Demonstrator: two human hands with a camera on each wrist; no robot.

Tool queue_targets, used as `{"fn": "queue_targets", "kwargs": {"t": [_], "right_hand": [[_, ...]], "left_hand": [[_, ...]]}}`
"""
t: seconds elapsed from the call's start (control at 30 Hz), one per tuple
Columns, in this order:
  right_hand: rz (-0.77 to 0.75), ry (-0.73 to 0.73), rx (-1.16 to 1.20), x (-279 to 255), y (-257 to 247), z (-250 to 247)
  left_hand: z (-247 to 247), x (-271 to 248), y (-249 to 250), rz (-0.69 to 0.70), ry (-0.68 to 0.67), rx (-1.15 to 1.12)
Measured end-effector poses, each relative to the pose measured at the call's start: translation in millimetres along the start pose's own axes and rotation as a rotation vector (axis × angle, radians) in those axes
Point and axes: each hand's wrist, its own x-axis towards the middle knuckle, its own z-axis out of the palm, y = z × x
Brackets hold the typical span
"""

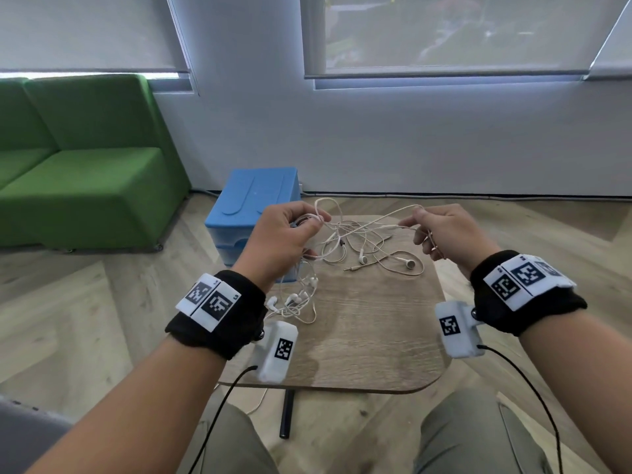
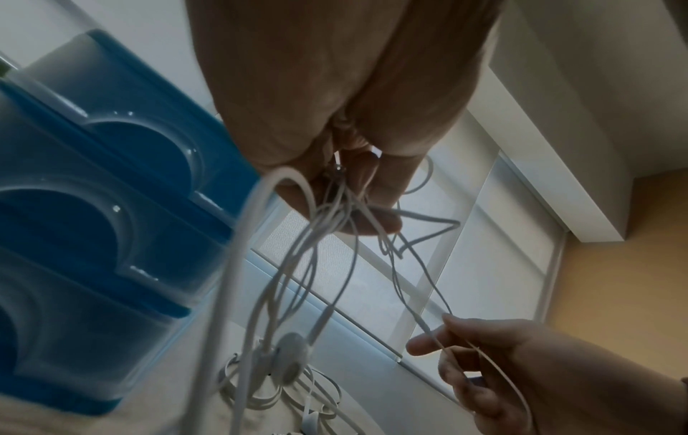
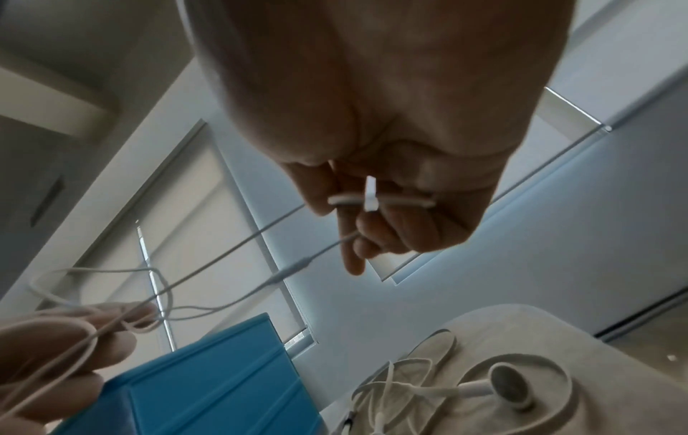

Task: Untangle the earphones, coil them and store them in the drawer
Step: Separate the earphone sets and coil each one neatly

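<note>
Small wooden table [image 1: 369,336] with tangled white earphones [image 1: 362,248] on top

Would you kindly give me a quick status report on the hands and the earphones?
Left hand grips bunched white earphone cables; right hand pinches one strand. Cables tangled, partly on wooden table. Blue plastic drawer unit shut.

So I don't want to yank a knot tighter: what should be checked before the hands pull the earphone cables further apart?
1. Left hand grips a cable bundle: ok.
2. Right hand pinches one cable: ok.
3. Earphones free of knots: not ok, strands cross between the hands.
4. Plug lies loose on the table: ok.
5. Second tangle separate from the first: cannot tell.
6. Drawer unit open: not ok, its drawers look closed.
</note>
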Motion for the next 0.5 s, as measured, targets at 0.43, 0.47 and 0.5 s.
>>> {"fn": "queue_targets", "kwargs": {"t": [0.43, 0.47, 0.5], "right_hand": [[-0.052, 0.003, -0.231, 2.4, 10.0, 5.7], [-0.070, -0.034, -0.279, -1.8, 7.2, 9.5], [-0.105, -0.055, -0.287, -6.6, 4.0, 13.7]], "left_hand": [[6.5, 1.9, -9.7, -0.021, 0.019, -0.027], [7.0, 2.3, -9.7, -0.022, 0.019, -0.038], [7.7, 3.0, -9.8, -0.020, 0.017, -0.046]]}}
